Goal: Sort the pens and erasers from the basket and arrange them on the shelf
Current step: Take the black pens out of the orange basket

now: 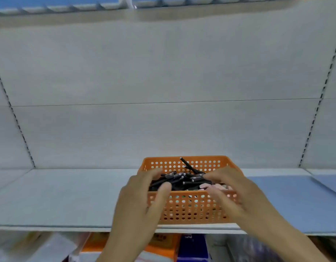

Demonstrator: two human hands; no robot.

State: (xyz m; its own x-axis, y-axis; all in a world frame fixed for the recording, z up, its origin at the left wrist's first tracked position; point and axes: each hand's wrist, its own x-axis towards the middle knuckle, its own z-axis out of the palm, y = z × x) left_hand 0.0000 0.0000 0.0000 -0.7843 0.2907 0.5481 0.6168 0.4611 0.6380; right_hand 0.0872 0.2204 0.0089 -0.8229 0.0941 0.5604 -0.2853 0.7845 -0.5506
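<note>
An orange perforated basket [189, 208] stands on the grey shelf [68, 195], near its front edge. Inside lies a heap of black pens [182, 181], one of them leaning up against the far wall. Pink erasers [206, 186] show at the right of the heap. My left hand [142, 203] rests over the basket's left rim, with its fingers curled onto the pens and its thumb on the near rim. My right hand [237, 193] reaches in from the right with fingers bent above the erasers. Whether either hand grips an item is unclear.
The shelf runs wide to the left and right of the basket, backed by a grey panel [163, 82] with slotted uprights at both sides. Another shelf [163, 10] hangs overhead. Below the front edge, packaged goods [163, 246] fill a lower shelf.
</note>
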